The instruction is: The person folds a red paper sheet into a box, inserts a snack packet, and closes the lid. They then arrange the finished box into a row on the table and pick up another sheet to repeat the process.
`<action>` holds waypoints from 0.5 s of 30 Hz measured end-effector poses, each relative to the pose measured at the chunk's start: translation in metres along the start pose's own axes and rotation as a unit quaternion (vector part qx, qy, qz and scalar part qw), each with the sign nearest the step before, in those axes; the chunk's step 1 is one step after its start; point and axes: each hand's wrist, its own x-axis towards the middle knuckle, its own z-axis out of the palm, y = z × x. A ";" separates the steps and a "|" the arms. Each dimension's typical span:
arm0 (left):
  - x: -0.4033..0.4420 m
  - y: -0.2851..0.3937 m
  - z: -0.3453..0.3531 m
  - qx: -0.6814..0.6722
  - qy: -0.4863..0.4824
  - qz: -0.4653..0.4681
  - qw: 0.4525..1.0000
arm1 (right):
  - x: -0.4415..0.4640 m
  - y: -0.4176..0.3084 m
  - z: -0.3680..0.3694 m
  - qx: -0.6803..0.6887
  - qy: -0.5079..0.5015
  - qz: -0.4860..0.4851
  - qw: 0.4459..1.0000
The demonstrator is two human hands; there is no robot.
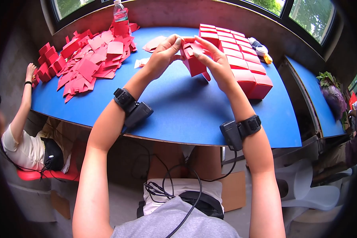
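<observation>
Above the blue table [174, 115] I hold a small red paper box [192, 63] between both hands. It is partly folded, with flaps showing at the top and one flap hanging below. My left hand [166, 51] grips its upper left side, thumb and fingers closed on the edge. On the other side my right hand [216, 61] has its thumb on the front of the box and its fingers along the top edge. Just right of my right hand stand rows of finished-looking red boxes [246, 75], packed side by side.
A heap of flat red card pieces [95, 59] covers the table's left, with a plastic bottle [120, 14] behind it. Stacked red boxes [49, 61] stand near a co-worker's hand [31, 70] at far left. Cables [166, 186] hang over my lap. A white chair [305, 186] is at right.
</observation>
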 end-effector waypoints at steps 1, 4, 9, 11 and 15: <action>-0.001 0.001 0.001 0.002 -0.016 0.006 1.000 | 0.000 -0.001 -0.002 0.023 -0.024 0.046 0.998; -0.003 0.004 0.005 0.012 -0.028 0.008 1.000 | -0.002 0.005 0.004 0.036 -0.011 0.061 0.997; -0.003 0.010 0.011 0.003 -0.040 0.031 0.999 | -0.002 0.006 0.006 -0.077 -0.092 -0.003 0.993; -0.003 0.009 0.008 -0.019 -0.046 0.026 0.998 | -0.003 -0.002 0.009 -0.093 -0.060 -0.031 0.993; -0.004 0.011 0.012 0.004 -0.034 -0.018 0.999 | -0.003 0.008 0.006 -0.115 -0.071 -0.050 0.990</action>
